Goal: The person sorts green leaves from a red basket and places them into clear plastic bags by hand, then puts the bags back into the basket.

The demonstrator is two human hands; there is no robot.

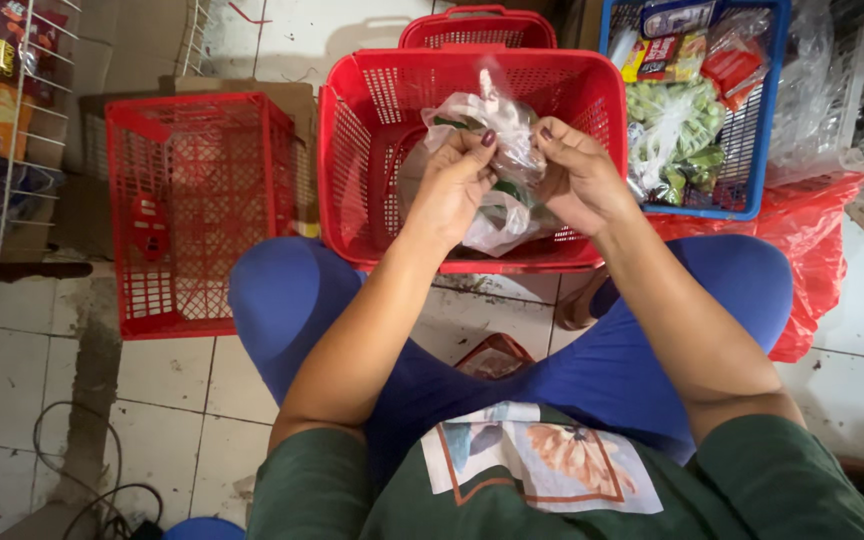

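Over the red basket (352, 150), both hands hold a clear plastic bag (500, 140) at chest-forward height, above the person's blue-clad knees. Its long axis runs roughly up and down in the view, the gathered neck pointing away from the person and the fuller end hanging towards the lap. The film is thin, crinkled and glossy, catching white highlights; something green shows through it, though what it is cannot be told. The left hand (449, 190) pinches the bag's upper part between thumb and forefinger, the other fingers curled in. The right hand (577, 178) does likewise from the other side, its fingertips pressed together on the twisted neck. The basket is rigid plastic lattice with a solid rim. A second red basket (192, 210) of the same mesh stands tipped on its side to the left, on pale floor tiles (12, 360). A blue basket (764, 110) to the right holds green bundles in bags and small packets.
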